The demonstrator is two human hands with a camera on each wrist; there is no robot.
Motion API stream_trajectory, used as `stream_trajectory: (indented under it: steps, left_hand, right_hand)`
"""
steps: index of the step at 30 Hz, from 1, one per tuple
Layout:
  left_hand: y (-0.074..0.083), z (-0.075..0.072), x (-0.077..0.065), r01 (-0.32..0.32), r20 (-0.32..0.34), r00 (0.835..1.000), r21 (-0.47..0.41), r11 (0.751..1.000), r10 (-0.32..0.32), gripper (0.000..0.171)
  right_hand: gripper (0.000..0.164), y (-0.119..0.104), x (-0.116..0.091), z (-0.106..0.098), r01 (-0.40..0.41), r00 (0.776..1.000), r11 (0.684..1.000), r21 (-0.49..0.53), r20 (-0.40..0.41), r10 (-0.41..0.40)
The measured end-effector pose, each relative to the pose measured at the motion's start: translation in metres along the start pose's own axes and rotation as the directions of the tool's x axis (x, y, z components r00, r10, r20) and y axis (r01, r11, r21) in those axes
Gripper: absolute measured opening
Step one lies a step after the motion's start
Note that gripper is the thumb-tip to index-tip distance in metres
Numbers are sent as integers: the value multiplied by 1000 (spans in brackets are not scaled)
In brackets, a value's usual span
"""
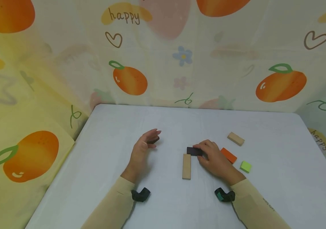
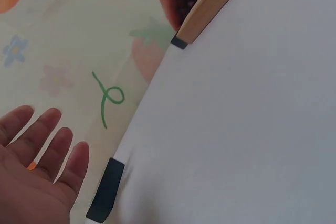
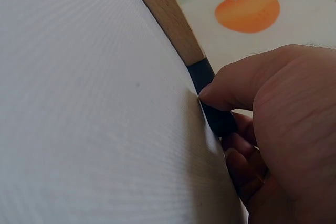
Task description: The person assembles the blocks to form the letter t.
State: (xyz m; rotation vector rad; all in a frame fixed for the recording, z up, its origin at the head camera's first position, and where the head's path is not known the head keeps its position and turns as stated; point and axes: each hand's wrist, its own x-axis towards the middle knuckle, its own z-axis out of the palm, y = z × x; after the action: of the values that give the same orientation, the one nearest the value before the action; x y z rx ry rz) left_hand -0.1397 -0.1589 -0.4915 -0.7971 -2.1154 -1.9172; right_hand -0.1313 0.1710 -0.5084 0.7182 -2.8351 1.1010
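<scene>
My right hand pinches a black block at its right end; the thumb and a fingertip show on it in the right wrist view. The left end of this block meets the far end of a plain wooden block, which points toward me. My left hand is off to the left, its fingers straight and spread in the left wrist view. A second dark block is on the table beside those fingers, with a gap between; in the head view the hand partly covers it.
Right of my right hand lie an orange block, a small lime-green block and another plain wooden block. A white cloth covers the table. Behind and to the left hangs a curtain printed with oranges.
</scene>
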Motion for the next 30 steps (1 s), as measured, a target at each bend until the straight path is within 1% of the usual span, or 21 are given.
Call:
stream_trajectory:
  steps: [3,6,7,9,11,12,13,15,18,20,24,28,30]
  left_hand:
    - [-3,-7,0,-4,-41,999,10,1000,5,96]
    - [-5,-14,-1,12,-83,996,13,1000,-11,92]
    - [-6,-16,-1,21,-99,995,15,1000,-20,88]
    - [-7,-20,-2,41,-131,991,22,999,-38,70]
    - [-7,-22,-3,70,-162,985,19,997,-66,54]
    - [-8,-23,-3,89,-178,980,19,996,-84,49]
    - [-8,-24,-3,116,-194,975,20,993,-110,47]
    - [-8,-26,-3,170,-217,963,30,985,-159,48]
    - [-11,-26,-4,254,-247,942,74,964,-229,56]
    - [-14,-25,-4,297,-263,929,115,948,-260,62]
    - [-22,-22,-3,375,-278,908,209,903,-313,66]
    - [-25,-19,-2,429,-270,896,313,847,-353,63]
    - [-24,-18,-1,434,-262,897,359,826,-357,60]
  right_hand:
    - [38,0,0,1,-1,1000,1000,0,-1,1]
    - [39,0,0,1,-3,1000,1000,-7,0,3]
    - [39,0,0,1,-3,1000,1000,-8,0,3]
    - [39,0,0,2,-1,1000,1000,-10,0,1]
    - [39,0,0,2,1,1000,1000,-12,-1,-1]
    - [39,-1,0,2,2,1000,1000,-12,-2,-2]
    - [39,-1,0,2,2,1000,1000,-10,-2,-2]
    - [39,-1,0,2,1,1000,1000,-8,-2,-1]
    - [39,-2,0,2,0,1000,1000,-5,0,0]
    - [39,-2,0,1,1,1000,1000,-5,-1,-1]
    - [38,-3,0,1,5,1000,1000,-8,-6,-5]
    - [38,-3,-1,-1,5,1000,1000,-7,-5,-5]
    - [38,-4,-1,-1,3,1000,1000,-6,-5,-3]
